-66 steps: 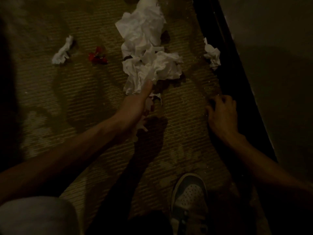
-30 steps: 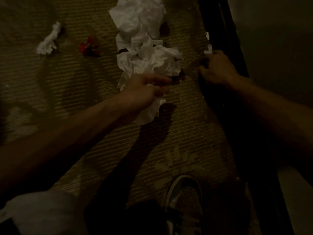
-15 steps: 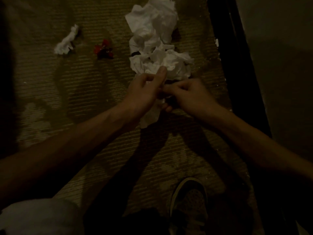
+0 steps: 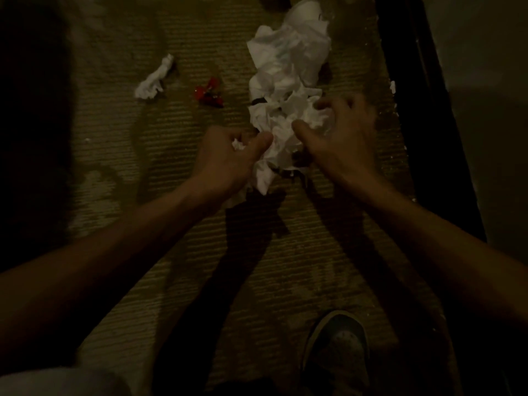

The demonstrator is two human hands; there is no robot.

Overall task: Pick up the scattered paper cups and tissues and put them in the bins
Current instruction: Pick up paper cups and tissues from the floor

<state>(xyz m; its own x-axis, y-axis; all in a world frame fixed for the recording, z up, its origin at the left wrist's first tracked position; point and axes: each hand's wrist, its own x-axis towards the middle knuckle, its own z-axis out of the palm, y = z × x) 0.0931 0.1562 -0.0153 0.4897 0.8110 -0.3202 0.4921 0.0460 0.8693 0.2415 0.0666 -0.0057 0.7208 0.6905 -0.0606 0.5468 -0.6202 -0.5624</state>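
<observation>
A long heap of crumpled white tissues [image 4: 288, 70] lies on the dim carpet, running from the top of the head view down to my hands. My left hand [image 4: 228, 158] grips a wad of tissue; white paper shows between its fingers and hangs below the palm. My right hand [image 4: 340, 138] reaches into the near end of the heap with fingers spread and curved over the paper. One separate twisted tissue [image 4: 155, 78] lies to the left. What looks like a white paper cup [image 4: 305, 11] pokes out at the heap's far end.
A small red scrap [image 4: 208, 92] lies between the lone tissue and the heap. A dark strip [image 4: 428, 124] runs along the carpet's right side, with a pale floor beyond. A tiny white bit [image 4: 393, 87] sits at that edge. My shoe [image 4: 337, 347] is at bottom right.
The tissue by the right edge is gone after my right hand reached it. That hand has moved from my left hand onto the heap. My left hand has kept its wad.
</observation>
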